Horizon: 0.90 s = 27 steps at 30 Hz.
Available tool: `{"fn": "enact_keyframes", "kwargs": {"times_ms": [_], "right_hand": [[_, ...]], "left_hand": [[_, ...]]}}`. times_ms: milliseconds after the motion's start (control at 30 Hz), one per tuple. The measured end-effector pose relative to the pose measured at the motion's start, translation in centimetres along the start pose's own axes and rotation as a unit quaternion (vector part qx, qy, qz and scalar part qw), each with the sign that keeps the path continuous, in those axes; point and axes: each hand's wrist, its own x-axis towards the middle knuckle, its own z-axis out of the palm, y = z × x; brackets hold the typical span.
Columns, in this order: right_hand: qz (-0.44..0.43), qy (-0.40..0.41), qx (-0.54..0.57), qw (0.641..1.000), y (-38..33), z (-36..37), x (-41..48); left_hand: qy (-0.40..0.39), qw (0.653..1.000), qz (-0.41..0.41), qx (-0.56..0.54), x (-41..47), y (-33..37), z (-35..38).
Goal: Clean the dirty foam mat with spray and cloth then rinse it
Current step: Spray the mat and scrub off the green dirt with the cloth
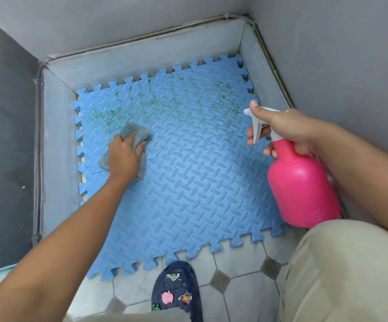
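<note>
Your left hand (123,156) lies flat on the grey-blue cloth (133,135), fingers (131,138) spread and curled lightly over its bunched top, pressing it onto the blue foam mat (188,182) near the mat's left edge. Your right hand (283,129) is wrapped around the neck of the pink spray bottle (302,184), thumb up over the white nozzle head and fingers closed around the trigger (256,131); you are holding the bottle in the air over the mat's right edge, nozzle aimed toward the mat's far side. The mat is made of interlocking puzzle tiles and sits on the floor inside a low grey curb (56,126) that hems its left, far and right edges, while its near edge spills onto the tiled floor (241,270) by your dark clog (176,291). The green stains (155,101) run in a band along the mat's far edge, from the far-left corner across to the far-right corner, so the long axis of the dirt lies crosswise to you. From the cloth, the nearest smears are just beyond your left fingertips, toward the far-left corner; that hand is the nearer one to them. The near half of the mat looks clean, so the wiping work likely lies ahead and away from you, sweeping rightward along the far edge.
</note>
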Motion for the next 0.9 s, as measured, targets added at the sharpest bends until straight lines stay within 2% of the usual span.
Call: {"fn": "enact_keyframes", "kwargs": {"times_ms": [133, 267, 400, 567, 667, 733, 800, 900], "right_hand": [[-0.013, -0.02, -0.03, 0.999, -1.3, 3.7, 1.4], [-0.031, -0.036, -0.065, 0.997, -3.6, 8.9, 3.5], [-0.05, -0.027, -0.098, 0.994, -6.5, 14.3, 5.9], [-0.043, -0.02, -0.154, 0.987, -10.9, 20.0, 9.6], [-0.013, -0.049, -0.217, 0.975, -11.9, 22.1, 11.3], [-0.012, -0.041, -0.2, 0.979, -12.3, 22.9, 12.0], [-0.035, -0.04, -0.184, 0.982, -12.4, 23.3, 12.4], [-0.051, -0.068, -0.224, 0.971, -12.1, 24.0, 12.8]], "left_hand": [[0.046, 0.994, -0.098, 0.019, 0.1, -7.4, -2.1], [0.08, 0.986, -0.146, 0.016, 0.1, -7.9, -1.8], [0.089, 0.987, -0.13, 0.039, 0.2, -6.9, -1.8], [0.114, 0.984, -0.14, 0.001, -0.2, -7.4, -1.4], [0.127, 0.983, -0.135, 0.017, -0.2, -7.2, -1.3], [0.132, 0.982, -0.127, 0.035, -0.2, -7.2, -1.3], [0.14, 0.983, -0.118, 0.016, -0.3, -7.3, -1.2], [0.138, 0.982, -0.124, -0.028, -0.2, -7.3, -1.4]]}}
